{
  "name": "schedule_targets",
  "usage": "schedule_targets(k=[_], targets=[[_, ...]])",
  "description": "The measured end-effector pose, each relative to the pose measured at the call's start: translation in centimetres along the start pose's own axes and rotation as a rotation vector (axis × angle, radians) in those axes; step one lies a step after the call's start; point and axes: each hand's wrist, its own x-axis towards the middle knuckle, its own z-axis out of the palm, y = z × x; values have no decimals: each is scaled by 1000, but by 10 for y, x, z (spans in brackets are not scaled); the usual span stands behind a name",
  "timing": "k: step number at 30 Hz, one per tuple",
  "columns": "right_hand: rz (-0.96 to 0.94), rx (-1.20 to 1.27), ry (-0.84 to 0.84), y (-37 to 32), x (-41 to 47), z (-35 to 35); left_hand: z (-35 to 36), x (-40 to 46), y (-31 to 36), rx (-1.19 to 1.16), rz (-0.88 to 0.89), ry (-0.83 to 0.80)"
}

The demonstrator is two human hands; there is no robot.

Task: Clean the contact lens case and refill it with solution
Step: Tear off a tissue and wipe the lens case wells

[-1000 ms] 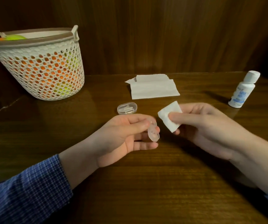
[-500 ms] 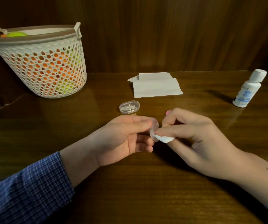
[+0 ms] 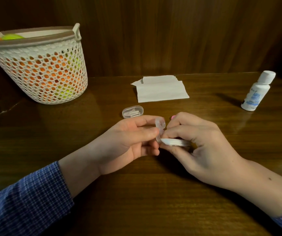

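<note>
While the left hand [image 3: 128,142] pinched the clear contact lens case [image 3: 160,129] upright between thumb and fingers above the wooden table [image 3: 153,201], the right hand [image 3: 203,147] pressed a folded white tissue pad [image 3: 174,142] against the case's lower well, its fingers curled around the pad. A second earlier that pad had been held up clear of the case; half a second earlier it had already reached the plastic, and both hands sat much as before. Just behind the left hand lay a small clear oval box [image 3: 133,112]. Farther back rested a stack of folded white tissues [image 3: 160,91], and well apart at the right stood the capped white solution bottle [image 3: 256,92]. At the far left sat a white mesh basket [image 3: 39,68] showing orange and yellow-green contents.
</note>
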Motion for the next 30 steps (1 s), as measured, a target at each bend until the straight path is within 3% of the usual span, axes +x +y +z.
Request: schedule_targets(k=[4, 8, 15, 25, 30], targets=[[-24, -10, -44, 1, 0, -2, -6, -1, 3, 16, -79, -114], [-24, 122, -4, 3, 1, -10, -11, 0, 5, -118, -100, -174], [-149, -94, 116, 8, 1, -12, -14, 0, 5, -214, -138, -196], [-125, -182, -103, 7, 0, -10, -8, 0, 4, -137, -245, -171], [-41, -124, -219, 1, 3, -9, -7, -1, 2, -33, -216, -147]])
